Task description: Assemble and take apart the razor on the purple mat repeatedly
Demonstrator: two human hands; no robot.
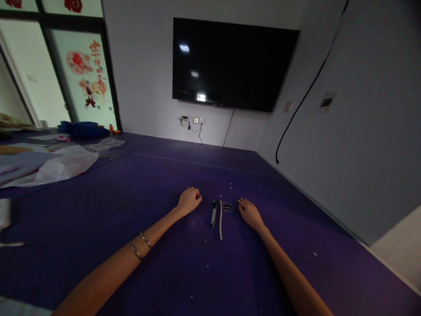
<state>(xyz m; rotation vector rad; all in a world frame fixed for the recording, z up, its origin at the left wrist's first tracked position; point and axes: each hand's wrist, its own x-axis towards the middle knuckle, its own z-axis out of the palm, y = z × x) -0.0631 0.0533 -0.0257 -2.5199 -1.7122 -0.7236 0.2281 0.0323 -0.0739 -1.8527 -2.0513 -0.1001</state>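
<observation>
My left hand (190, 201) rests on the purple tabletop (158, 259), its fingers loosely bent and nothing visible in it. My right hand (250, 213) lies palm down with the fingers stretched out, also holding nothing. Between the two hands are three small things. Nearest my left hand is a slim grey-and-black tool (213, 214) with a dark head; its exact kind is unclear. Beside it lies a thin, slightly curved whitish rod (220, 221). A small clear packet with dark pieces inside (227, 206) sits closest to my right fingertips, apart from them.
White plastic sheeting (62, 166) and a blue cloth bundle (83, 130) lie at the left. Small white specks dot the table. A television (233, 66) hangs on the wall ahead, and a black cable (305, 94) runs down the right wall.
</observation>
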